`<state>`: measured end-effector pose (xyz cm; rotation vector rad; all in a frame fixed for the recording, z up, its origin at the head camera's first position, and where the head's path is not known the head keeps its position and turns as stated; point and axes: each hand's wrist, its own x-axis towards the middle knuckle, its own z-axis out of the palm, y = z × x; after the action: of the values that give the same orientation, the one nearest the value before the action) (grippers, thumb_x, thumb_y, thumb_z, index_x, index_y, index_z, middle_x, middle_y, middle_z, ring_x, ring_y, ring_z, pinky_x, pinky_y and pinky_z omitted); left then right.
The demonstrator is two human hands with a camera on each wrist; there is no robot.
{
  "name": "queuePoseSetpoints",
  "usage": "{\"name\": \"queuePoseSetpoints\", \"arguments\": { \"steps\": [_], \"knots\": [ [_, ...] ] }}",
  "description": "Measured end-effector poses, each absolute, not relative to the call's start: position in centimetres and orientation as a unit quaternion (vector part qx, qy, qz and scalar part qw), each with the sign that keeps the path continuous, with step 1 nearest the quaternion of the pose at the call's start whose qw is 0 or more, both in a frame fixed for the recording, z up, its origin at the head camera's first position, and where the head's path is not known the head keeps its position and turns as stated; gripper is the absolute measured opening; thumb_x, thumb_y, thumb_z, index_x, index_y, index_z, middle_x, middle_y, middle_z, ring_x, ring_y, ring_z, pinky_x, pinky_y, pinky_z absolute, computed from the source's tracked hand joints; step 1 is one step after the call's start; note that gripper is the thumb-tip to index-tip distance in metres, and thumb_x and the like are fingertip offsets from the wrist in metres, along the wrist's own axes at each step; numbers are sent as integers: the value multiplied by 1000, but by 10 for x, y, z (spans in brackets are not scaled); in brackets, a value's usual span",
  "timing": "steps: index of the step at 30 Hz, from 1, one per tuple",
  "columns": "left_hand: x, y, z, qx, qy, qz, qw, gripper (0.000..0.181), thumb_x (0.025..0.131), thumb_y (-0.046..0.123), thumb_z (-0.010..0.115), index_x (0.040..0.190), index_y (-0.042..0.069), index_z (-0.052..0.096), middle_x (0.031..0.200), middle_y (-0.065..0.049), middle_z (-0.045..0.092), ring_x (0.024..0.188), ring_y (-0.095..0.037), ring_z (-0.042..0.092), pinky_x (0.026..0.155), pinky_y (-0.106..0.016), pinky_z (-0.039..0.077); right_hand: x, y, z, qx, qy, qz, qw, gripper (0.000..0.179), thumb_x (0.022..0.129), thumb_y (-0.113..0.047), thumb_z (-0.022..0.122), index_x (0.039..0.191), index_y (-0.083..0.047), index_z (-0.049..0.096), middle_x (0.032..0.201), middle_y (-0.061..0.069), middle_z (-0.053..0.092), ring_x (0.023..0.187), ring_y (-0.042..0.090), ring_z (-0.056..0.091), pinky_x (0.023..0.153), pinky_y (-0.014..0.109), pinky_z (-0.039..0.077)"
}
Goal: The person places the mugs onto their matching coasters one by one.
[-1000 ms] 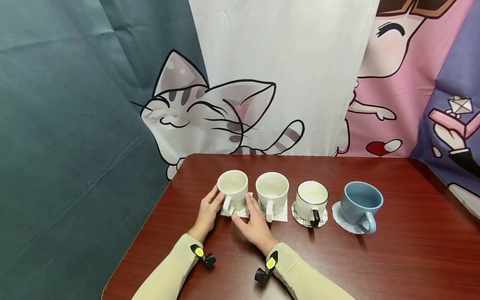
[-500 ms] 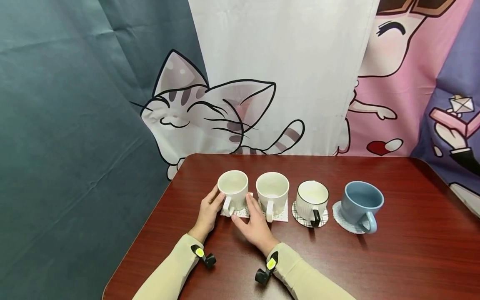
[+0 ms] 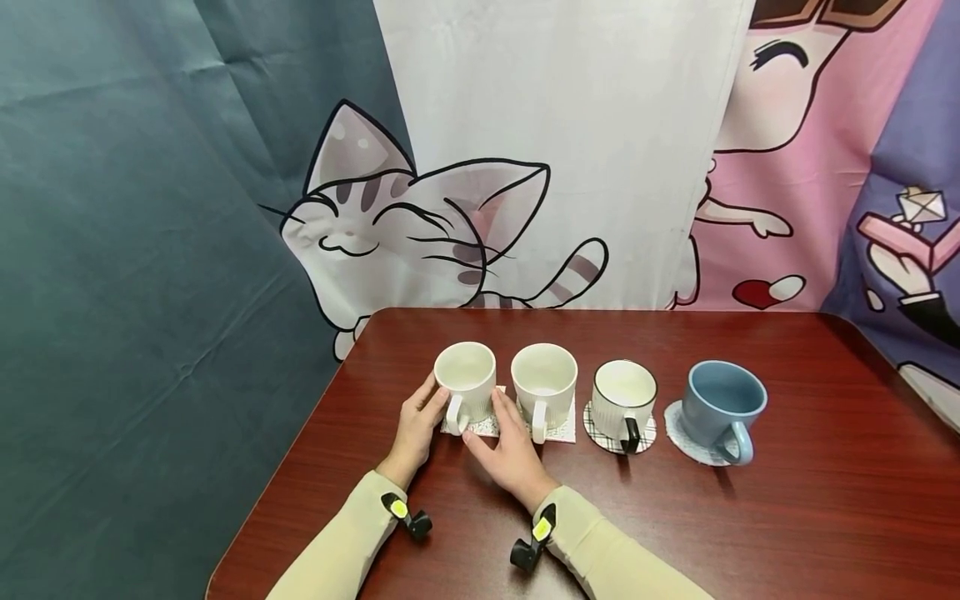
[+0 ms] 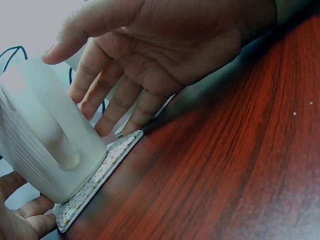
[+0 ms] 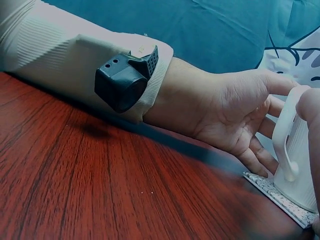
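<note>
A white ribbed mug (image 3: 467, 375), its handle toward me, stands upright on a patterned square coaster (image 3: 486, 427) at the left end of a row. My left hand (image 3: 411, 429) touches its left side, with the thumb near the front and fairly straight fingers along the wall. From the right, my right hand (image 3: 512, 457) lays extended fingers beside the same mug, its thumb by the handle's lower end. Its open palm shows in the left wrist view. The right wrist view shows the left hand's spread fingers, partly behind the mug.
Rightward stand a second white mug (image 3: 545, 383) on a square coaster, a black-rimmed mug (image 3: 624, 400) on a round checked coaster (image 3: 596, 433), and a blue mug (image 3: 723, 404) on a pale round coaster (image 3: 686, 442). A cartoon curtain (image 3: 585, 108) hangs behind the brown table (image 3: 847, 467).
</note>
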<state>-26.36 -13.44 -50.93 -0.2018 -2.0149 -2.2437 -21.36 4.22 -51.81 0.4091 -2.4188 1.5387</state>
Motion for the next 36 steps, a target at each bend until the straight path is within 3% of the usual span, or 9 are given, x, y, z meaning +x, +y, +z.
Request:
{"name": "queuePoseSetpoints", "arguments": {
  "steps": [10, 17, 23, 29, 36],
  "knots": [
    [-263, -136, -512, -70, -666, -740, 60, 53, 102, 12, 60, 151, 2, 43, 155, -18, 40, 129, -22, 52, 108, -47, 40, -212, 42, -519, 142, -831, 523, 125, 85, 90, -35, 72, 153, 8, 34, 158, 26, 33, 146, 40, 32, 117, 56, 29],
    [-263, -136, -511, -74, -670, -736, 62, 52, 102, 12, 60, 151, 2, 44, 155, -16, 42, 129, -21, 52, 108, -44, 41, -211, 41, -518, 142, -829, 527, 123, 85, 90, -34, 71, 153, 8, 32, 158, 27, 31, 146, 41, 31, 117, 56, 28],
    [-264, -137, -511, -85, -717, -687, 82, 55, 101, 12, 61, 153, 5, 44, 155, -14, 44, 139, -23, 42, 112, -31, 37, -212, 40, -517, 136, -823, 537, 127, 83, 91, -31, 69, 154, 8, 31, 158, 28, 31, 147, 40, 31, 118, 56, 27],
    [-261, -135, -510, -84, -720, -683, 90, 56, 99, 10, 63, 152, 4, 44, 154, -14, 45, 142, -26, 39, 105, -20, 39, -211, 40, -517, 134, -824, 537, 122, 83, 91, -31, 69, 154, 9, 30, 159, 28, 29, 148, 40, 29, 118, 55, 27],
    [-260, -135, -509, -74, -726, -678, 93, 57, 98, 10, 63, 152, 5, 44, 155, -13, 44, 144, -24, 36, 114, -34, 34, -210, 40, -517, 137, -826, 534, 116, 84, 92, -31, 68, 154, 9, 29, 160, 28, 28, 148, 39, 28, 118, 55, 27]
  ]
}}
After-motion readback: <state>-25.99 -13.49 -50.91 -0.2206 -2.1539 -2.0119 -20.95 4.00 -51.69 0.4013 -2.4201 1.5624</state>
